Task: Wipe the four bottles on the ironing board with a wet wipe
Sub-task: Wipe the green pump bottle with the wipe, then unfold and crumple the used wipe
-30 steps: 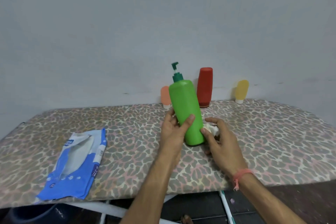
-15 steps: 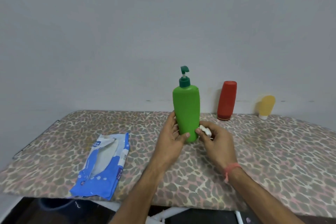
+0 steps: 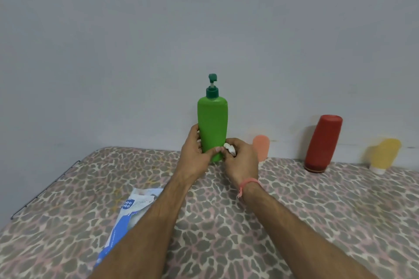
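My left hand [image 3: 195, 152] grips green pump bottle [image 3: 212, 127] low on body, upright, centre of ironing board [image 3: 294, 210]. My right hand [image 3: 240, 161] pinches balled wet wipe [image 3: 230, 149] against bottle's lower right. Orange bottle [image 3: 261, 146], red bottle [image 3: 323, 146], yellow bottle [image 3: 384, 154] far right along wall. Wipes pack [image 3: 133, 206] near left.

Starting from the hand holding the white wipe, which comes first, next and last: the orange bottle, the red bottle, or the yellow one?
From the right hand, which pinches the wet wipe:
1. Orange bottle, just to its right, by the wall.
2. Red bottle, farther right along the wall.
3. Yellow bottle, farthest, near the right edge of the ironing board.
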